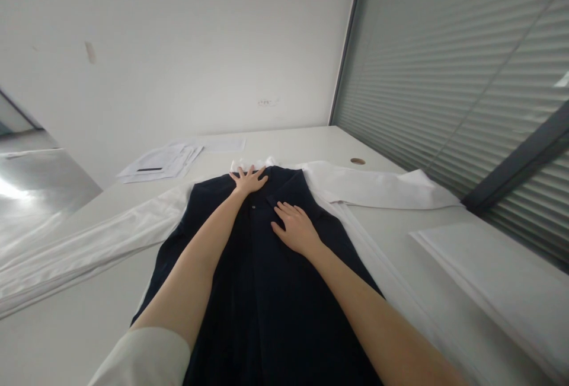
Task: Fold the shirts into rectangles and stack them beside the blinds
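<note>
A dark navy garment [275, 291] lies spread out on a white garment, whose long sleeves [377, 187] reach out to the left and right. White fabric of its collar [249, 165] shows past the top edge of the navy one. My left hand [249, 181] rests with fingers spread on the navy garment near its neckline. My right hand [296, 227] lies on the right side of the navy chest, fingers apart, its fingertips at a small fold. A small button [253, 206] shows between the hands.
The white table [302, 142] meets a wall at the back. Papers [162, 162] with a black strip lie at the back left. A round hole [358, 161] is at the back right. A folded white item [498, 279] lies at the right, beside window blinds [444, 66].
</note>
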`<state>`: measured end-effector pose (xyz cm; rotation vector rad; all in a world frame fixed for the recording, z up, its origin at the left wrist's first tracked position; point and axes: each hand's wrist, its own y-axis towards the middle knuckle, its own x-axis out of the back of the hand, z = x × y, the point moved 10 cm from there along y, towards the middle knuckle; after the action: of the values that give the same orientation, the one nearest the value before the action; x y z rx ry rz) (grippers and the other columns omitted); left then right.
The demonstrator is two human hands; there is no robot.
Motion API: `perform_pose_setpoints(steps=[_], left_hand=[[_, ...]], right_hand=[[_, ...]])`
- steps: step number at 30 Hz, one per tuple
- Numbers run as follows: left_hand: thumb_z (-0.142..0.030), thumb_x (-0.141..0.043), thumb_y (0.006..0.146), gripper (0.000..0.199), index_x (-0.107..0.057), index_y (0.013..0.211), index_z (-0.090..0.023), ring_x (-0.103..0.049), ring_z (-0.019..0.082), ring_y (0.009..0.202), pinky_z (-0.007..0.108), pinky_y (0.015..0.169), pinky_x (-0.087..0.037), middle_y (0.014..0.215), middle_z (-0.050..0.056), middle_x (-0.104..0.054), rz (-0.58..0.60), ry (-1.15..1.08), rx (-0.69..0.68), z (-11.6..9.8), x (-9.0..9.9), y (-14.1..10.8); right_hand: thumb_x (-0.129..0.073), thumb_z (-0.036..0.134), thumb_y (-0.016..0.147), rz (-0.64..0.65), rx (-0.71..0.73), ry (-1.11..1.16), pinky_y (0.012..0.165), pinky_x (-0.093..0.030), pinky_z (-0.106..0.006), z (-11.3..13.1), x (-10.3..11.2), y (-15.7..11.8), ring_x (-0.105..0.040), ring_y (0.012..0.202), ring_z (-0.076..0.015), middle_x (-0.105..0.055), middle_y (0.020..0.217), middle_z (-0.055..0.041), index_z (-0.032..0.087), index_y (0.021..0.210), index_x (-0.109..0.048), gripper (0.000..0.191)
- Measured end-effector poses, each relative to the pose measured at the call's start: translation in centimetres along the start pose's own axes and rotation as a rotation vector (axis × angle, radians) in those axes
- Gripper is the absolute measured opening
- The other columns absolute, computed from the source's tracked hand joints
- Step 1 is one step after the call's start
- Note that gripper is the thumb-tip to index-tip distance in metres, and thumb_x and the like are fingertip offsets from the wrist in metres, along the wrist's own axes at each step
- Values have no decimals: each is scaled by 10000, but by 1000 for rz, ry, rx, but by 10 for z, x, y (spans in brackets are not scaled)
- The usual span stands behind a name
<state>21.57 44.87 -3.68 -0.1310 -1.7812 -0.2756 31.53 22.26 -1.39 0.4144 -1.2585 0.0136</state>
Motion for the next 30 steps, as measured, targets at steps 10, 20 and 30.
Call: perform_pose_setpoints(steps=[10,20,30], left_hand=[[-649,-403,922,621,-395,1496,-414,-13,452,1496,761,1100,-9,1638,13,-226,-124,-6,-22,-8,16,-13],[-249,-342,976,568,-333,1538,-332,-254,291,1487,536,1197,-184,1599,16,-334,-62,25,-204,-35,3,-19],[-313,-409,974,469,-514,1427,-252,-318,354,1452,597,1131,-308,1566,91,-384,38,-2,-224,-45,10,-42]], right_hand=[[-476,372,972,6,-12,9,1174,-264,-417,-2,-1,1,-404,1409,-246,-487,1493,-117,117,1395,-562,501],[-474,367,971,6,-9,-6,1170,-269,-416,-1,-1,0,-409,1408,-241,-491,1490,-120,130,1396,-561,495],[-479,367,968,-13,2,0,1163,-277,-420,-2,-1,1,-422,1396,-249,-506,1479,-122,129,1379,-579,486]])
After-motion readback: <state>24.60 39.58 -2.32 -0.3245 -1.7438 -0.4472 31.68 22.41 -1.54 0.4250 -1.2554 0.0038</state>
